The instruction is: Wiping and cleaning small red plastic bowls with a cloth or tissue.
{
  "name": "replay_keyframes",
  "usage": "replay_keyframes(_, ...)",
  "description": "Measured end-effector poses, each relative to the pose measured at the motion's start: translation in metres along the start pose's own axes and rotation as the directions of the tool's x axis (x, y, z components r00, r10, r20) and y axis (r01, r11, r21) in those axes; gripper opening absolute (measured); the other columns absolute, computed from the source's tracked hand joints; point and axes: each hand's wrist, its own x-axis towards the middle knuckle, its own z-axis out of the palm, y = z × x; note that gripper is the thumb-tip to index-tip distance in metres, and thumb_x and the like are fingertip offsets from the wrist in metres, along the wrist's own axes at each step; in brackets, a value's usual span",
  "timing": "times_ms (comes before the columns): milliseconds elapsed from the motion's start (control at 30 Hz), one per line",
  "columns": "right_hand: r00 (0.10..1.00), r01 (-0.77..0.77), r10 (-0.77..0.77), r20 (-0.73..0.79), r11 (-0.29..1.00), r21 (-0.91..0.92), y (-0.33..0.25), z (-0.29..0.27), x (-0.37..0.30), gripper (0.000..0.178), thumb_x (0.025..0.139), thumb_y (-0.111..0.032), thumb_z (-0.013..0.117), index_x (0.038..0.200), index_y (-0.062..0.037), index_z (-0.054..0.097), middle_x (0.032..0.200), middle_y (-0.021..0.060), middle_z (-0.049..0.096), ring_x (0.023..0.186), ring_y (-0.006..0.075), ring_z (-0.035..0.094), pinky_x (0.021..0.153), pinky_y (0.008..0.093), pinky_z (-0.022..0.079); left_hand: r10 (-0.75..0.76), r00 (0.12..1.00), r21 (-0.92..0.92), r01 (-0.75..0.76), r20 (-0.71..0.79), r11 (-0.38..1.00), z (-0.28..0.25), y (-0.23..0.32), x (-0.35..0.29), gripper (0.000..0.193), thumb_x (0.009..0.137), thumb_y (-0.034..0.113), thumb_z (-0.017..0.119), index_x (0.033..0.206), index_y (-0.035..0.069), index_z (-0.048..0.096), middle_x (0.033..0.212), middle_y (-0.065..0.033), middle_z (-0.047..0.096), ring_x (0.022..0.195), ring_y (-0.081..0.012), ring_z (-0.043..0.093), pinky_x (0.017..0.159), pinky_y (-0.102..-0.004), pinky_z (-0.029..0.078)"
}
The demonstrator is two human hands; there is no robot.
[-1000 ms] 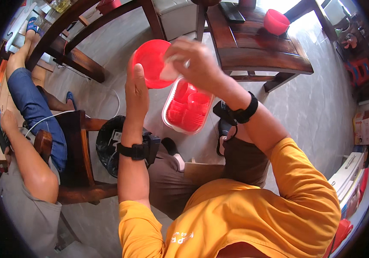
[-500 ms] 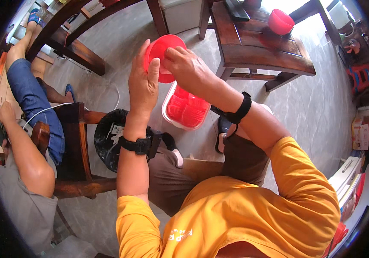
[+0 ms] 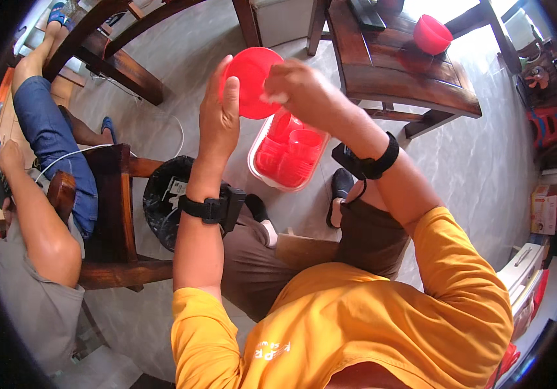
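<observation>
A round red bowl (image 3: 254,83) is gripped by its left side in my left hand (image 3: 222,111), the thumb over the rim and its open top turned toward me. My right hand (image 3: 305,92), somewhat blurred, is at the bowl's right edge, its fingers closed on a small white wad (image 3: 275,98). Whether the wad touches the bowl I cannot tell. Below them on the floor, a white-rimmed tub (image 3: 252,163) holds several clear red cups (image 3: 305,144). Both my wrists wear black straps with small boxes.
Another red bowl (image 3: 433,35) sits on a dark wooden chair (image 3: 414,81) ahead on the right. A black-lined bin (image 3: 156,217) stands by my left forearm. To the left, another person (image 3: 48,233) sits in a wooden chair. Boxes (image 3: 543,211) line the right wall.
My right hand has come out of the bowl to its right edge, bringing the white wad into sight. The bowl has shifted slightly right and its inside faces me more fully.
</observation>
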Motion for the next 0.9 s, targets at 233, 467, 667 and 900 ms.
replay_keyframes(233, 0.707, -0.395, 0.628, -0.326, 0.732, 0.555, -0.009, -0.014, 0.007, 0.017, 0.081, -0.012, 0.069, 0.093, -0.0004, 0.066, 0.083, 0.0084, 0.068, 0.073, 0.0171, 0.065, 0.069, 0.0291, 0.052, -0.197, 0.975, -0.289, 0.219, 0.105, 0.932, 0.004, 0.009, -0.004, 0.051, 0.103, 0.039, 0.036, 0.138, 0.003, 0.042, 0.134, -0.0180, 0.051, 0.119, -0.0283, 0.054, 0.099, -0.0335, 0.042)
replay_keyframes(467, 0.808, -0.300, 0.472, -0.354, 0.845, 0.443, -0.029, 0.027, 0.010, 0.013, 0.083, -0.009, 0.065, 0.094, -0.0008, 0.063, 0.080, 0.0099, 0.064, 0.071, 0.0173, 0.061, 0.068, 0.0293, 0.049, 0.041, 0.998, -0.161, -0.032, 0.049, 0.986, 0.024, 0.009, -0.009, 0.052, 0.103, 0.040, 0.037, 0.139, 0.003, 0.040, 0.132, -0.0197, 0.053, 0.118, -0.0309, 0.055, 0.098, -0.0351, 0.042)
replay_keyframes(667, 0.963, -0.264, 0.266, 0.050, 0.885, 0.382, -0.031, 0.005, 0.006, 0.012, 0.076, -0.004, 0.066, 0.088, -0.0026, 0.065, 0.079, 0.0126, 0.065, 0.073, 0.0285, 0.063, 0.068, 0.0345, 0.051, -0.071, 0.996, -0.180, 0.080, 0.053, 0.980, 0.003, 0.009, -0.006, 0.051, 0.103, 0.039, 0.036, 0.138, 0.002, 0.041, 0.130, -0.0211, 0.054, 0.119, -0.0311, 0.055, 0.098, -0.0359, 0.042)
replay_keyframes(900, 0.633, -0.343, 0.571, -0.523, 0.812, 0.472, 0.007, -0.041, 0.004, 0.011, 0.081, -0.005, 0.064, 0.092, -0.0025, 0.066, 0.085, 0.0075, 0.068, 0.077, 0.0125, 0.064, 0.071, 0.0273, 0.051, -0.145, 0.988, -0.257, 0.154, 0.052, 0.954, 0.001, 0.001, -0.004, 0.042, 0.100, 0.019, 0.041, 0.138, 0.003, 0.042, 0.127, -0.0169, 0.056, 0.116, -0.0268, 0.057, 0.095, -0.0335, 0.045)
